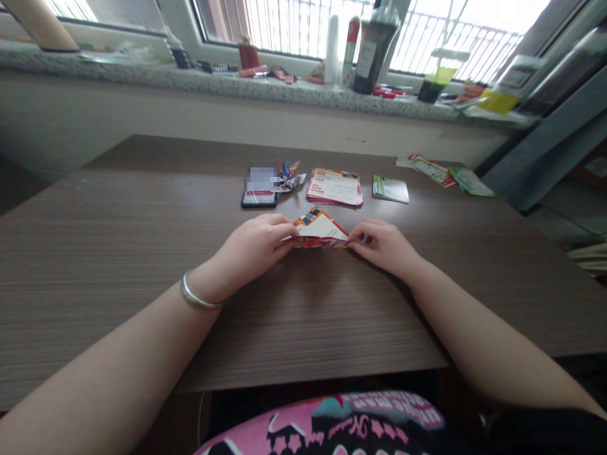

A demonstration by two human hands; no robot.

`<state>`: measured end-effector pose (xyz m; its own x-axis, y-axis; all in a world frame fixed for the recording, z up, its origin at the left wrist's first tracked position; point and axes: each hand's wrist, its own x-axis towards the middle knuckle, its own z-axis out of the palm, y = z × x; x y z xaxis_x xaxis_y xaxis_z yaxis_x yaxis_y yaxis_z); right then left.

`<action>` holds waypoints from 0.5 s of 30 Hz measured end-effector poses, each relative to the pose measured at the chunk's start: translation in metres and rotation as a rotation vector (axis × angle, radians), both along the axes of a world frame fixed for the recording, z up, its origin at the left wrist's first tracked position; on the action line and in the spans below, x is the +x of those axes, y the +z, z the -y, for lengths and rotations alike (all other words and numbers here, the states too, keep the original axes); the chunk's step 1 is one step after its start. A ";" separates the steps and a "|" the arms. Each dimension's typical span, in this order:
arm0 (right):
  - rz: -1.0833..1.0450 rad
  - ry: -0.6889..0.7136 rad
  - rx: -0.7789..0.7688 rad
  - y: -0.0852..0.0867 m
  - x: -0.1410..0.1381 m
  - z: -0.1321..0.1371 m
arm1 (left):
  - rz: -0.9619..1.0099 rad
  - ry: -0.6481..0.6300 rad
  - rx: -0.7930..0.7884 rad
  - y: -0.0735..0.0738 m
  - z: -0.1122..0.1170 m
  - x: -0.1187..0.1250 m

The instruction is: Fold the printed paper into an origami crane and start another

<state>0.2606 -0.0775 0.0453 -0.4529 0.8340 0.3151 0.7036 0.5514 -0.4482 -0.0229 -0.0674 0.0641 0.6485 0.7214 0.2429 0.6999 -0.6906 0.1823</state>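
Between my two hands is a colourful printed sheet of paper (322,226), folded so that a triangle with a white face points away from me and a red patterned strip runs along its near edge. My left hand (258,243), with a silver bangle on the wrist, pinches the left end of the fold. At the right corner, my right hand (382,246) pinches the paper between thumb and fingers. Just beyond lies a stack of printed cards (334,187). Left of the stack are a folded paper pinwheel shape (289,178) and a phone (258,189).
A small stack of green and white cards (390,189) lies right of centre on the brown table (118,253). Paper strips (434,170) lie near the far right edge. Bottles, including a dark one (374,57), and small items line the granite windowsill (294,91).
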 end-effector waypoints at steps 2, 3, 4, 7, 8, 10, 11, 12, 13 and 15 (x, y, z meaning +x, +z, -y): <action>0.019 0.064 0.006 0.001 0.000 0.000 | -0.004 -0.068 -0.017 0.000 0.001 0.002; 0.032 0.099 0.008 0.001 -0.001 0.000 | -0.012 -0.095 -0.026 0.000 0.001 0.003; 0.045 0.132 0.010 0.002 -0.001 0.000 | -0.021 -0.122 -0.033 0.000 0.002 0.003; 0.084 0.199 0.020 0.002 -0.003 -0.001 | -0.052 -0.205 -0.050 -0.001 0.003 0.005; 0.097 0.211 0.024 0.002 -0.003 -0.001 | -0.060 -0.227 -0.055 -0.002 0.003 0.005; 0.120 0.229 0.032 0.001 -0.004 -0.002 | -0.065 -0.255 -0.070 -0.004 0.003 0.005; 0.132 0.241 0.034 0.000 -0.004 -0.002 | -0.062 -0.262 -0.083 -0.005 0.003 0.005; 0.141 0.253 0.038 0.000 -0.004 -0.002 | -0.056 -0.266 -0.101 -0.005 0.003 0.005; 0.149 0.263 0.044 0.000 -0.005 -0.002 | -0.052 -0.266 -0.123 -0.006 0.003 0.005; 0.170 0.277 0.057 0.000 -0.006 -0.001 | -0.050 -0.257 -0.169 -0.006 0.003 0.005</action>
